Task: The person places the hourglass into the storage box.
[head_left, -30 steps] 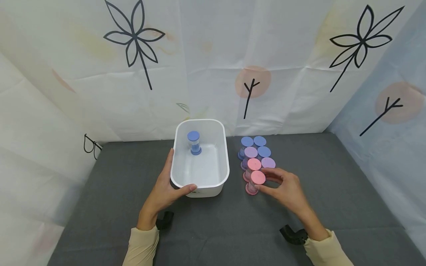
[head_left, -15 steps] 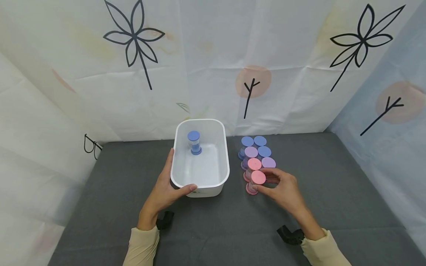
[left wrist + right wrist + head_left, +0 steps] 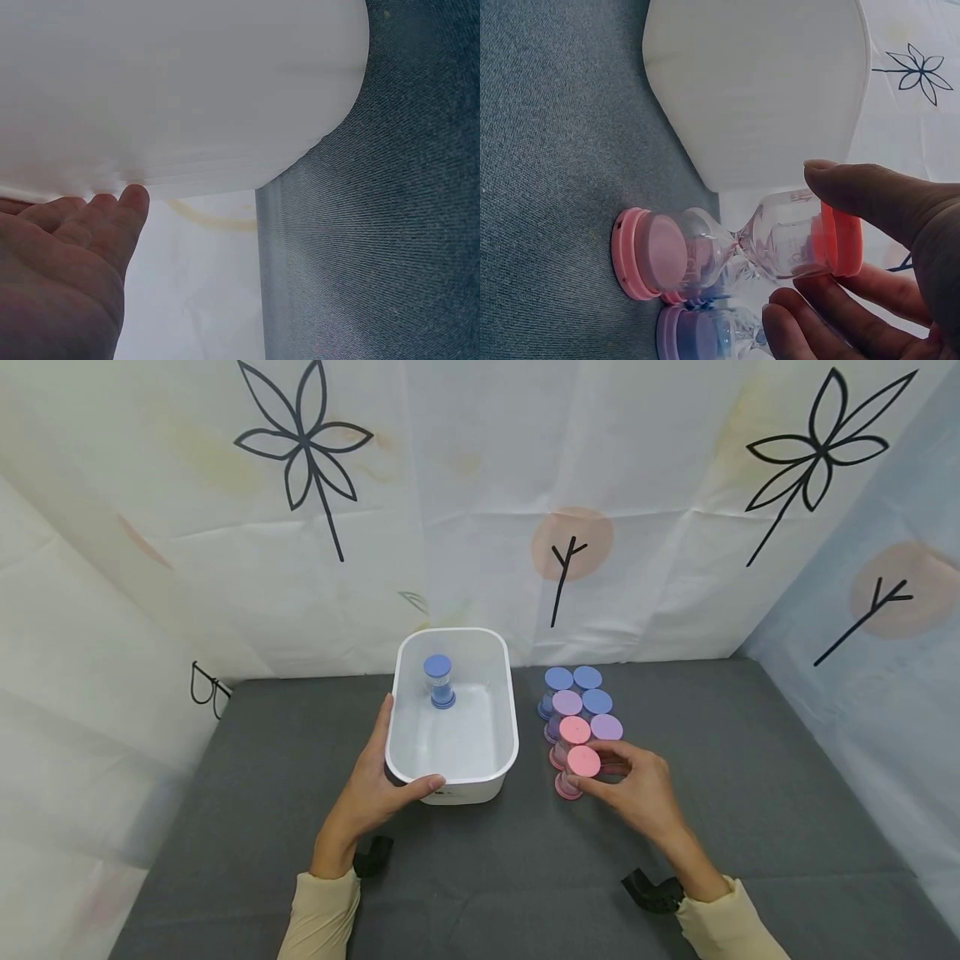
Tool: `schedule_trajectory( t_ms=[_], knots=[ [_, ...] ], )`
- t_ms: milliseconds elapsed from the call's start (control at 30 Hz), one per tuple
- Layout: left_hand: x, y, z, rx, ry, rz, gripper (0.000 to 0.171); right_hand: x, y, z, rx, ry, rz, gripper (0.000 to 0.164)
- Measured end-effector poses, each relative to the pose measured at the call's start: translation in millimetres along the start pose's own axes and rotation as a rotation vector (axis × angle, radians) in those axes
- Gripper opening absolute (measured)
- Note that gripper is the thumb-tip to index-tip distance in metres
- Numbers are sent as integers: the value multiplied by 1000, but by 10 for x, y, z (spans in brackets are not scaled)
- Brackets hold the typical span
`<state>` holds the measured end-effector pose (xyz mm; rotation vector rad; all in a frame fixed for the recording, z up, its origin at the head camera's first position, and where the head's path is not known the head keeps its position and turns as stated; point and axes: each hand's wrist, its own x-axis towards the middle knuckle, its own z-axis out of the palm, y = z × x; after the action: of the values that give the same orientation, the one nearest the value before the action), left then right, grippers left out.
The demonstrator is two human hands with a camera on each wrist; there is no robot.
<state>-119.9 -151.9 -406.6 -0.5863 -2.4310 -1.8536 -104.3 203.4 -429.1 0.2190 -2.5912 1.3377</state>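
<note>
A white plastic tub (image 3: 453, 789) stands on the grey cloth, with one blue hourglass (image 3: 439, 683) upright inside. My left hand (image 3: 369, 789) rests against the tub's near left corner, thumb along the near rim. In the left wrist view its fingers (image 3: 120, 225) lie fairly straight against the wall. My right hand (image 3: 641, 785) pinches the front pink hourglass (image 3: 582, 762) near its top cap, thumb on one side and fingers on the other. In the right wrist view this pink hourglass (image 3: 735, 244) has its base on the cloth and sand in the lower bulb.
Behind the pinched one, another pink hourglass (image 3: 574, 730), purple hourglasses (image 3: 567, 702) and several blue hourglasses (image 3: 597, 701) stand close together in two rows. The grey cloth (image 3: 480, 885) ends at a patterned white curtain (image 3: 465, 468) behind the tub.
My right wrist has shifted slightly left, with the fingers staying on the front pink hourglass. The left hand, the tub and the hourglasses stay in place.
</note>
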Motion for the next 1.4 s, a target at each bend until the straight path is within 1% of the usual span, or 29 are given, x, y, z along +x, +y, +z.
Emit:
schedule_trajectory(
  t_ms=[233,500,700,867,967,1100,1200,1267,1400],
  knots=[
    [-3,1,-2,-3,2,9,120,-19,-54,-75,79,2,11,47],
    [2,0,-5,3,0,13,120,-20,-265,-207,142,-1,-5,47],
    [1,9,-6,-9,-1,22,120,34,-451,-326,118,0,-45,48],
    [-3,7,-12,-11,-1,19,121,124,-602,-416,94,11,-113,47],
    [-2,-47,-13,-7,3,16,121,198,-703,-448,103,21,-151,46],
    [9,-229,-9,-1,11,18,124,313,-844,-466,118,17,-194,45],
    [18,-356,-12,4,14,24,125,411,-948,-464,138,5,-210,44],
    [23,-395,-15,1,12,31,125,488,-1014,-452,178,-16,-203,42],
    [31,-410,-20,-4,9,44,124,651,-1124,-408,251,-81,-183,39]
  ],
)
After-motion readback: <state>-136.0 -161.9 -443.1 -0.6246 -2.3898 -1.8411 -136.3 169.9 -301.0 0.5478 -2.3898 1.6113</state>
